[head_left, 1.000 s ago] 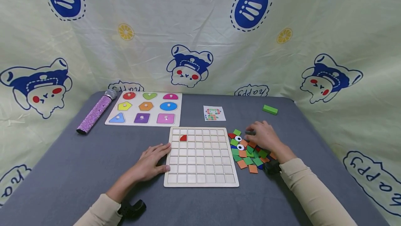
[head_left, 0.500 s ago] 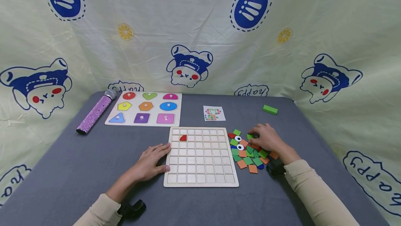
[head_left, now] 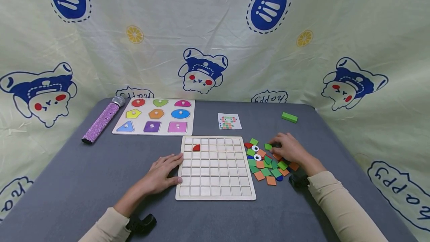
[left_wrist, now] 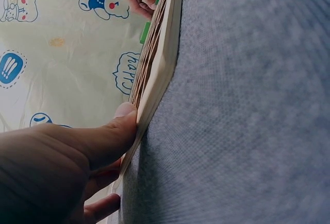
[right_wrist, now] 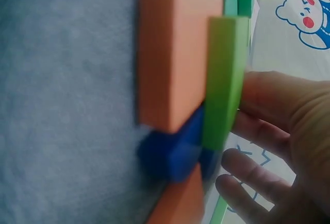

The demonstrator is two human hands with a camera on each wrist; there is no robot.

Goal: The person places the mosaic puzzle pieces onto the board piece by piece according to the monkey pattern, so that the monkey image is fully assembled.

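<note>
In the head view, my left hand rests along the left edge of a pale wooden grid board. Its thumb presses that edge in the left wrist view. One red quarter-round piece sits in an upper-left cell. My right hand is over the far right side of a pile of coloured tiles, fingers loosely bent. Its fingertips are right beside a light green tile. Close to the right wrist camera, another green tile hides the thumb and index tips. No held piece shows.
Behind the board lie a small pattern card and a shape-puzzle board with knobbed pieces. A glittery purple microphone is at far left. A green block lies at the back right. Two round eye pieces are in the pile.
My right hand has drawn back to the right across the pile, uncovering the light green tile and several others. The left hand and the grid board have stayed put.
</note>
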